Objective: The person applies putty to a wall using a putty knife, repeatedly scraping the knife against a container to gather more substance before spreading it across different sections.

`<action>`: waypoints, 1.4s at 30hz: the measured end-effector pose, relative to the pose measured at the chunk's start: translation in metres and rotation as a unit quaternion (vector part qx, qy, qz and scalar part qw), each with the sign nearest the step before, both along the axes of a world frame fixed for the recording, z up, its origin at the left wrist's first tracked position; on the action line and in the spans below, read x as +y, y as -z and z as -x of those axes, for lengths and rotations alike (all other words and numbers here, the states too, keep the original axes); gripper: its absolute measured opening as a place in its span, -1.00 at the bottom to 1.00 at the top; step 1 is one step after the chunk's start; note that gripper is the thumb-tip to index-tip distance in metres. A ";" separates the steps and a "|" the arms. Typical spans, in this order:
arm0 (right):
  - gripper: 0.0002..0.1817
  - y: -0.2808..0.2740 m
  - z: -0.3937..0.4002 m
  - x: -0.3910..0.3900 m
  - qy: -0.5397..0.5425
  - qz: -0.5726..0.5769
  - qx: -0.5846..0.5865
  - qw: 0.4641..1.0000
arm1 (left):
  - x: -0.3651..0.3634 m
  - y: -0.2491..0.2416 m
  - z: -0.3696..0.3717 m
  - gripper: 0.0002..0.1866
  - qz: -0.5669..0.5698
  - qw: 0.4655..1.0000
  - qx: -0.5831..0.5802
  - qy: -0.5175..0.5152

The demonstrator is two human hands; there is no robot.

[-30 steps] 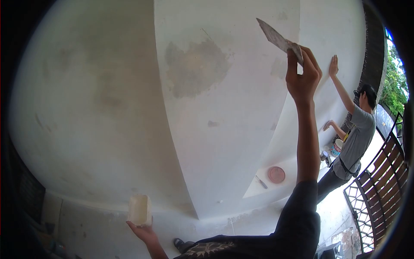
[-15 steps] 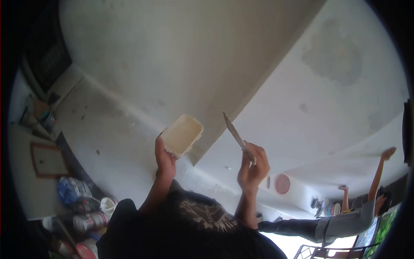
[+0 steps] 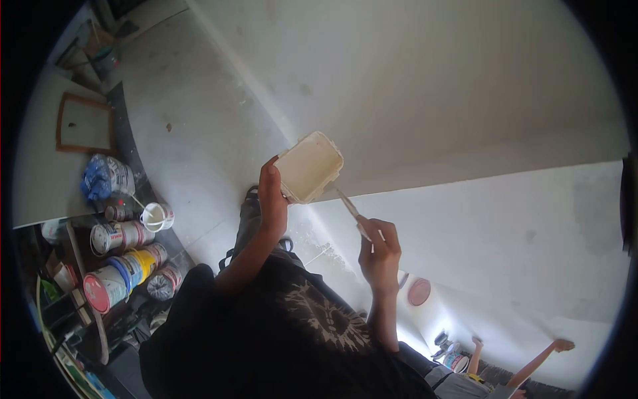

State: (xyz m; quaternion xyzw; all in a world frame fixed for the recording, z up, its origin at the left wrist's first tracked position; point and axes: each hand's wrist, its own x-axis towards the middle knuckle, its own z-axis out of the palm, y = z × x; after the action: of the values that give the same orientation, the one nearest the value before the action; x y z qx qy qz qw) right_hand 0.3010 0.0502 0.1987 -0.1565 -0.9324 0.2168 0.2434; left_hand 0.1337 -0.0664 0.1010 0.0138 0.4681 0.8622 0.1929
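My left hand [image 3: 272, 199] is closed round the side of a cream plastic tub [image 3: 310, 166], its open top tilted toward me and its inside coated pale. In my right hand [image 3: 381, 249] is a putty knife [image 3: 349, 205], pinched between thumb and fingers. Its thin blade points up toward the tub, with the tip a short way from the tub's lower right corner. Behind both hands runs a pale wall [image 3: 432, 213], meeting a grey surface along a long edge.
Paint buckets [image 3: 119, 276] are grouped at the lower left, near a small white pail [image 3: 157, 217] and a blue-and-white bag [image 3: 106, 178]. A wooden frame [image 3: 85, 125] lies beyond them. Another person's arm [image 3: 538, 359] reaches against the wall at lower right.
My view has swung, bringing more of the buckets into sight and pushing the other person lower. The tub and the putty knife stay in my hands, with the blade nearer the tub.
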 end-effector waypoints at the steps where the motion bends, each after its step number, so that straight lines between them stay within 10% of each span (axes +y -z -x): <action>1: -0.63 0.001 0.006 0.005 0.015 0.017 0.005 1.000 | -0.003 0.003 0.005 -0.38 -0.002 1.000 0.009 -0.013; 12: -0.73 -0.002 0.103 0.016 0.163 0.367 0.059 0.914 | -0.047 0.012 0.049 -0.44 0.029 0.999 0.033 -0.008; 31: -0.72 -0.023 0.244 -0.033 0.346 0.134 -0.108 0.922 | -0.064 0.009 0.218 -0.55 0.037 0.962 0.137 0.235; 42: -0.75 -0.020 0.266 -0.072 0.314 0.224 -0.053 0.921 | -0.071 0.020 0.246 -0.52 0.024 0.948 0.107 0.298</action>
State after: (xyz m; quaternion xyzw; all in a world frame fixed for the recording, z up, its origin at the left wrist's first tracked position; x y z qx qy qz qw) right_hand 0.0351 -0.0216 0.2187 -0.5030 -0.7738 0.3239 0.2082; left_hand -0.1119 -0.1378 0.0814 0.2406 0.4811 0.7475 0.3898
